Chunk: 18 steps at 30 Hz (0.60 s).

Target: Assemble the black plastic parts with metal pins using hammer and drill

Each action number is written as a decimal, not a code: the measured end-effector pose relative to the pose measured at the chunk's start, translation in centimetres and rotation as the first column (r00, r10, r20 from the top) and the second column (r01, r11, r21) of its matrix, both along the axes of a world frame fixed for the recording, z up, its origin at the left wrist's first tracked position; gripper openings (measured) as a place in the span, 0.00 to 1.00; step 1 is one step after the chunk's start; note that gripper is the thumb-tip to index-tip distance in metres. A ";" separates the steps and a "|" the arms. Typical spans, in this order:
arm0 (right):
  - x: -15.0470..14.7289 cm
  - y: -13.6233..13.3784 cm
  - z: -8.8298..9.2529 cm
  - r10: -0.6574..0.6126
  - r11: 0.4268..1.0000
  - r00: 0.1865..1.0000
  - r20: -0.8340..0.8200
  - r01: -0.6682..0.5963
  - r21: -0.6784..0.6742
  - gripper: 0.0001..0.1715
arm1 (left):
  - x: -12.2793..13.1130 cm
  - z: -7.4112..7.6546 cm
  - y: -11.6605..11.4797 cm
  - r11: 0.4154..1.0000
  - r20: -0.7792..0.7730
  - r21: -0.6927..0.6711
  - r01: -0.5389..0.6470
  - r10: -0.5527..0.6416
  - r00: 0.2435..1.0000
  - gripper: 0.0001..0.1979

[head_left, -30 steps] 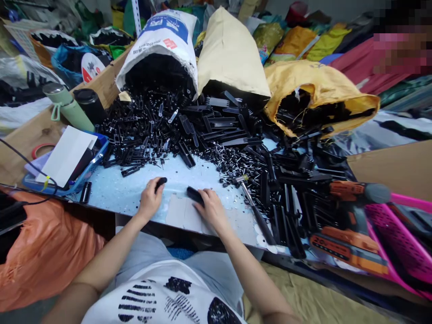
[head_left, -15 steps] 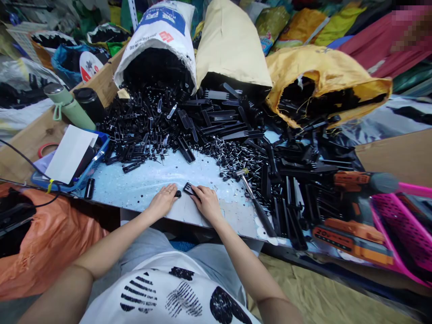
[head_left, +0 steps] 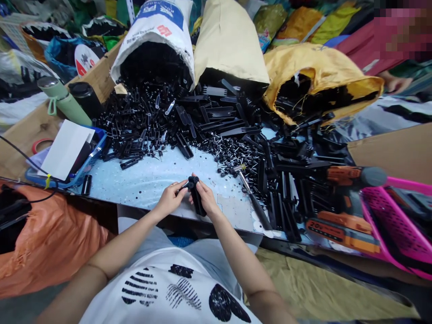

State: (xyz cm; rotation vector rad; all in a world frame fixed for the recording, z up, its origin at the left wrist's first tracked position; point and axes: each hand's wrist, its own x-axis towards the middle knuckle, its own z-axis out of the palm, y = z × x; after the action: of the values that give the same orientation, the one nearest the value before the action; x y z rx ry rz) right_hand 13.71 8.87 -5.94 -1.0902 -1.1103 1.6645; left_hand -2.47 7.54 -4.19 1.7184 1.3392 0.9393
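Observation:
My right hand [head_left: 207, 199] is closed around a long black plastic part [head_left: 200, 208], held tilted above the front edge of the table. Its forked upper end points away from me. With thumb and fingertips, my left hand [head_left: 171, 198] pinches a small black piece [head_left: 187, 184] against that end; its exact shape is hidden by the fingers. Beyond my hands, small black pieces with metal pins [head_left: 232, 150] are heaped on the blue table covering [head_left: 135, 184]. A hammer [head_left: 251, 193] lies to the right of my right hand.
Black plastic parts [head_left: 135, 121] spill from a white sack [head_left: 155, 31], a cream sack [head_left: 231, 45] and a yellow sack [head_left: 324, 67]. Cordless drills [head_left: 344, 231] and a pink basket [head_left: 398, 225] stand right, a blue basket [head_left: 72, 177] left. Another person's hand [head_left: 396, 84] shows at upper right.
Both hands were low on the table, the right on the black part lying flat. Now the part is raised and turned lengthwise, and my left hand meets its upper end.

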 end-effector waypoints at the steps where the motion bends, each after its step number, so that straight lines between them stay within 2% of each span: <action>1: 0.5 0.0 0.1 0.034 0.999 0.999 0.037 -0.035 0.039 0.37 | 0.1 0.1 -0.2 0.999 -0.022 0.033 0.011 -0.011 1.000 0.19; 5: 2.8 0.1 0.8 0.149 0.948 0.940 0.306 -0.224 0.227 0.34 | 0.3 0.3 -1.1 0.989 -0.155 0.146 0.020 0.002 0.988 0.19; 8: 3.8 0.0 1.2 0.110 0.905 0.892 0.439 -0.273 0.327 0.33 | 0.8 0.1 -1.8 0.980 -0.183 0.197 -0.007 0.043 0.982 0.19; 12: 3.2 -0.7 1.4 0.013 0.891 0.873 0.488 -0.232 0.391 0.33 | 2.3 0.1 -2.1 0.967 -0.136 0.247 -0.066 0.102 0.985 0.19; 16: 1.4 -1.7 1.5 -0.141 0.905 0.891 0.432 -0.060 0.421 0.33 | 3.9 0.7 -1.9 0.917 0.007 0.318 -0.241 0.252 0.968 0.19; 18: 0.6 -2.1 1.5 -0.190 0.896 0.892 0.411 -0.013 0.443 0.33 | 4.1 0.9 -1.6 0.899 0.053 0.352 -0.259 0.257 0.965 0.19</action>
State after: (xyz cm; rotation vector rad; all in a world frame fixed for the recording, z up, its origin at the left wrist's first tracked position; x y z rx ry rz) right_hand 14.33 6.78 -4.44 -1.2268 -1.6069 1.0283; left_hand 1.65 5.89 -3.28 1.8257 1.4873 1.4112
